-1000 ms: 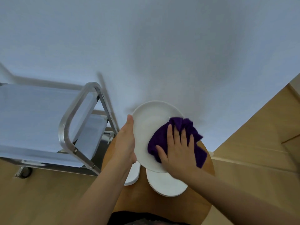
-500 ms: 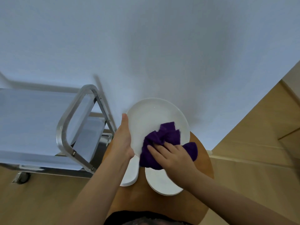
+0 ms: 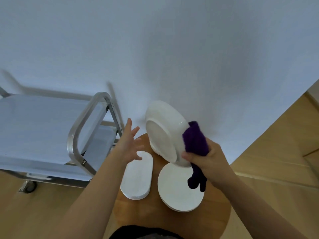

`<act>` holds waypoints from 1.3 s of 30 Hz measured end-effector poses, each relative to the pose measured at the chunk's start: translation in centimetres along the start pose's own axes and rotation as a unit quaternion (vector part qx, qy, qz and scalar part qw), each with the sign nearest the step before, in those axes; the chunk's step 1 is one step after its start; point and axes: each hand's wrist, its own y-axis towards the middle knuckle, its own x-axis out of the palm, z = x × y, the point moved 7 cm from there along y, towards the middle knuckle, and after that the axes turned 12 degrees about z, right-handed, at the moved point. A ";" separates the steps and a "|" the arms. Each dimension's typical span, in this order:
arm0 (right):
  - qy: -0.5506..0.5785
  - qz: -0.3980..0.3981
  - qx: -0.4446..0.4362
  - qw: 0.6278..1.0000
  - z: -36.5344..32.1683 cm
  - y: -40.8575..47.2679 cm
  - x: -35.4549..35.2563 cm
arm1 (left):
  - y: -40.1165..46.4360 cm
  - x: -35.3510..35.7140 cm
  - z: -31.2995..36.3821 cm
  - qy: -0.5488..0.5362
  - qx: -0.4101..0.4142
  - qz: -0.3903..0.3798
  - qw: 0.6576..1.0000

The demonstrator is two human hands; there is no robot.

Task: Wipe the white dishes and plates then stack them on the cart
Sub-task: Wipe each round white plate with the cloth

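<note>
- Right hand (image 3: 209, 157) pinched a glossy round dish (image 3: 165, 133) and fuzzy purple cloth (image 3: 196, 140), underside showing, above the wooden table (image 3: 215, 213).
- Left hand (image 3: 128, 145) was open, fingers spread, left of the dish.
- Flat plates (image 3: 179, 188) and oval plates (image 3: 138, 176) lay stacked below it.
- Steel cart (image 3: 76, 135) stood far left.

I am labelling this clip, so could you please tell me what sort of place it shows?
Probably a dining or kitchen service area: a steel cart on wheels stands by a plain wall, and white plates sit stacked on a small round wooden table.

The left hand (image 3: 129, 147) has released the dish (image 3: 163, 133), now flipped underside-up in the right hand (image 3: 206, 158).
</note>
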 end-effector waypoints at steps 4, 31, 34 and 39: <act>0.211 -0.023 0.102 0.972 1.1 0.6 0.0 | 0.0 2.0 -2.0 -0.108 0.025 -0.009 0.994; -0.396 -0.116 -0.271 0.870 -2.6 4.7 3.1 | -8.7 3.5 6.2 0.295 0.505 0.164 0.795; -0.256 -0.096 -0.205 0.940 -2.6 5.2 1.2 | -8.8 2.1 6.6 0.210 0.479 0.178 0.834; 0.067 0.042 -0.090 0.993 -0.8 5.0 -1.1 | -6.7 -0.5 5.3 -0.070 0.254 0.210 0.942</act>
